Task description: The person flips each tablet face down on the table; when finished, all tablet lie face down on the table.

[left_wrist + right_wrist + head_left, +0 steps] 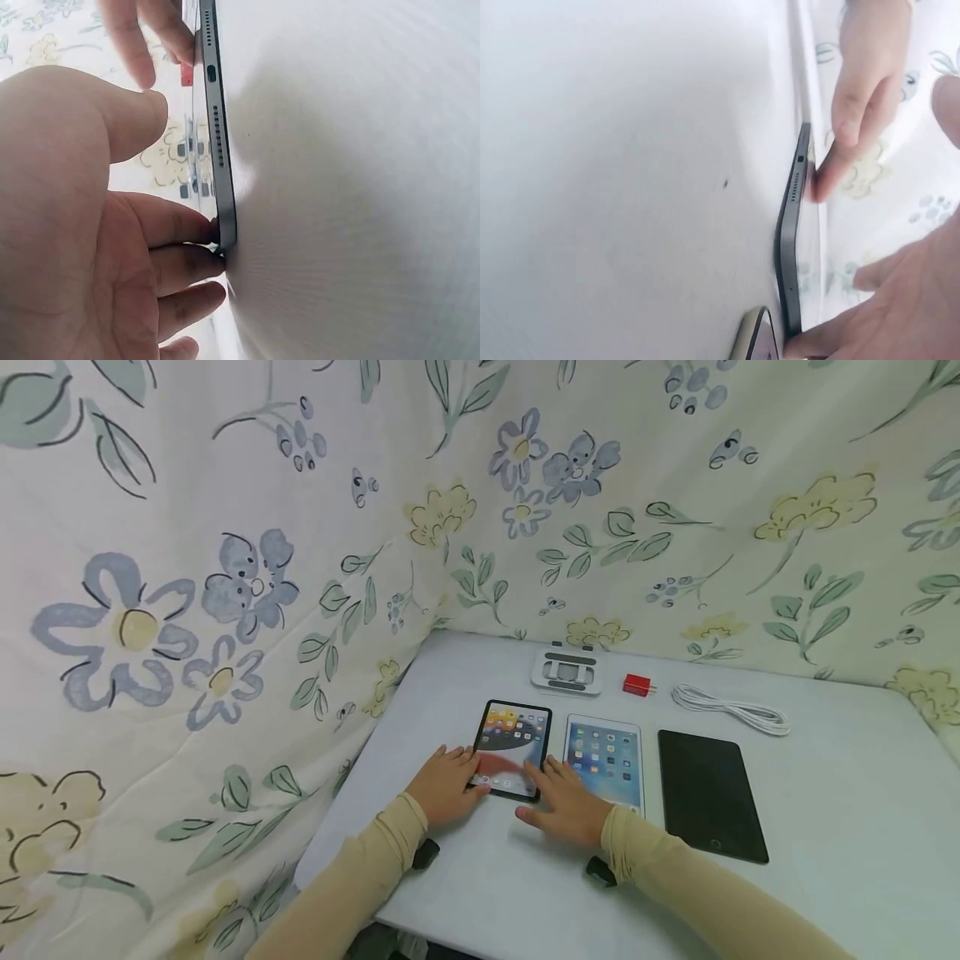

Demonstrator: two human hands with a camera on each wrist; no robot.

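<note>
A small tablet [513, 750] with a lit home screen and a dark rim lies on the white table. My left hand [445, 785] is at its lower left corner, fingers extended, the fingertips [214, 259] right at the edge in the left wrist view. On the other side my right hand [564, 806] reaches over its lower right corner, with a fingertip [806, 346] against the side edge. Its grey bottom edge [212, 105] shows a charging port between two rows of speaker holes. Both thumbs stay apart from the tablet. Neither hand grips anything.
Right of it lies a white tablet [606, 756], its screen lit, then a dark-screened tablet [712, 793]. Behind them are a white and grey folding stand [566, 671], a red plug adapter [637, 685] and a coiled white cable [729, 708]. Floral fabric [600, 527] hangs around the table.
</note>
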